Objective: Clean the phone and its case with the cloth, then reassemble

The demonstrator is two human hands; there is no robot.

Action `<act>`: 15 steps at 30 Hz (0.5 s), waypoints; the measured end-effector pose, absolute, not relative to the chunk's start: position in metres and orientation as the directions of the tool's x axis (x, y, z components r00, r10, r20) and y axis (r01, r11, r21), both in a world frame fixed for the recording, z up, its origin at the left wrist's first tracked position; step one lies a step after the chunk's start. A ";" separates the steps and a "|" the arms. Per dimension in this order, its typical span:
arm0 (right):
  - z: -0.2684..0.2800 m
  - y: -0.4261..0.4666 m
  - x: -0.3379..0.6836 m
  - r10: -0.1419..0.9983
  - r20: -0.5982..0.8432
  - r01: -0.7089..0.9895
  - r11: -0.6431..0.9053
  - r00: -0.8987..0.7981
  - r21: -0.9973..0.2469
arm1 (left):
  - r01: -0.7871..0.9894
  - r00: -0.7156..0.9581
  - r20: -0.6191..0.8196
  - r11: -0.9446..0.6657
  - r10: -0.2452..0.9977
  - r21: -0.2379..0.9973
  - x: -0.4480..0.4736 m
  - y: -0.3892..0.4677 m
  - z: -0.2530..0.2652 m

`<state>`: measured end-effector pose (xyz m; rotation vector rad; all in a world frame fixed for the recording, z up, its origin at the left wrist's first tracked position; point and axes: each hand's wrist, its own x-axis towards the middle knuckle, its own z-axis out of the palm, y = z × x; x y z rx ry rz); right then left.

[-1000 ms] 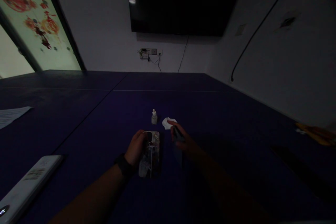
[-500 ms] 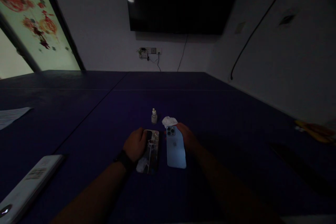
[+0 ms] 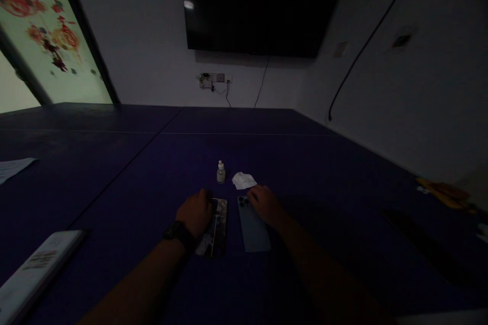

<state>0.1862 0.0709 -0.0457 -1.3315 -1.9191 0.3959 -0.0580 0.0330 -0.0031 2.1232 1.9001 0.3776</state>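
Grey-blue, flat, round-cornered phone point(image 3: 254, 231), lens side up, beneath the curled fingers of the right hand point(image 3: 268, 205) at its upper right corner, the body running toward the wearer from that grip. Fingers half closed, fingertips near the lenses; underside hidden, so cannot tell whether they pinch the edge or merely rest. Left hand point(image 3: 195, 213) likewise loosely curled, over the upper left edge of a dark, picture-patterned phone-shaped slab point(image 3: 219, 233); thumb not visible, firmness of hold uncertain. Risks, as I judge them: the blue phone could slip or drop a corner if lifted by that one corner alone; the two slabs, lying near but apart between the hands, could knock edges if either hand swung inward; a forward reach by the left could tip the small, clear, white-capped dropper bottle point(image 3: 220, 172) upright just beyond it. Fingertips might smudge the lenses. Materials: blue back looks smooth and matt, lenses round and dark; patterned slab mottled, with a pale streak lengthwise, perhaps glossy. Crumpled, soft white tissue point(image 3: 243, 180) just past the right fingertips. Beneath everything, a dark violet-blue tabletop point(image 3: 171, 157), seemingly smooth, cut by a straight seam beyond the left hand. Light poor; fine texture lost.
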 end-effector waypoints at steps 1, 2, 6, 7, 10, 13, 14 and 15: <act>-0.048 0.071 0.186 0.894 0.410 0.681 0.416 -0.182 -0.603 | 0.930 0.112 0.010 -0.108 0.994 0.352 -0.059 0.033 -0.003; -0.050 0.072 0.186 0.890 0.415 0.695 0.420 -0.189 -0.584 | 0.934 0.114 0.005 -0.109 0.993 0.339 -0.059 0.033 -0.002; -0.056 0.072 0.186 0.881 0.427 0.741 0.423 -0.203 -0.521 | 0.950 0.102 -0.017 -0.092 0.995 0.299 -0.063 0.035 0.000; -0.058 0.072 0.186 0.879 0.431 0.753 0.421 -0.202 -0.506 | 0.953 0.096 -0.022 -0.085 0.995 0.292 -0.063 0.036 0.001; -0.061 0.071 0.185 0.874 0.445 0.784 0.411 -0.195 -0.465 | 0.957 0.084 -0.023 -0.075 0.996 0.279 -0.065 0.038 0.001; -0.061 0.071 0.186 0.868 0.462 0.809 0.400 -0.182 -0.432 | 0.957 0.083 -0.002 -0.079 0.997 0.279 -0.067 0.039 -0.001; -0.059 0.071 0.187 0.867 0.467 0.817 0.393 -0.175 -0.422 | 0.956 0.084 0.010 -0.083 0.996 0.281 -0.068 0.040 -0.001; -0.057 0.072 0.189 0.866 0.471 0.826 0.383 -0.165 -0.414 | 0.955 0.085 0.024 -0.089 0.996 0.283 -0.069 0.041 -0.002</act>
